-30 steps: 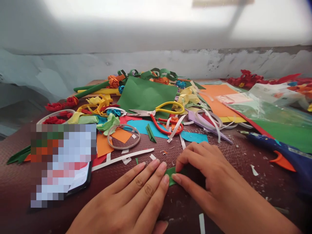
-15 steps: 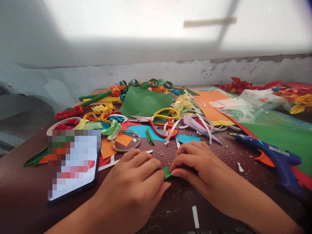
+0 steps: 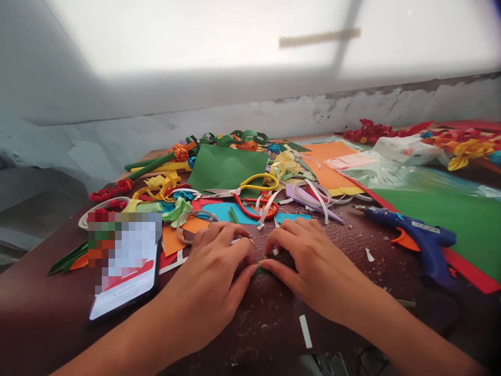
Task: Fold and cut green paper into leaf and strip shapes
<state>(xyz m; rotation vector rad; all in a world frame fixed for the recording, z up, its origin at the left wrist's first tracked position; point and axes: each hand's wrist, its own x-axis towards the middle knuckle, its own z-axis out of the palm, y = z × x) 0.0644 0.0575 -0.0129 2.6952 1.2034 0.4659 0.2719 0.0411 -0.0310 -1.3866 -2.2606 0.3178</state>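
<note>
Fingertips of the left hand (image 3: 213, 277) and right hand (image 3: 309, 266) pinch a small folded green paper piece (image 3: 258, 270) flat on the dark brown table (image 3: 270, 324); its long axis (mostly hidden) can't be told. Yellow-and-red-handled scissors (image 3: 250, 190) lie at 12 o'clock.

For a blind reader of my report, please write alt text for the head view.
Two hands, left hand and right hand, press a small green paper on a brown table. Behind lie scissors, coloured paper scraps and a green sheet; a phone lies left, a blue glue gun right.
</note>
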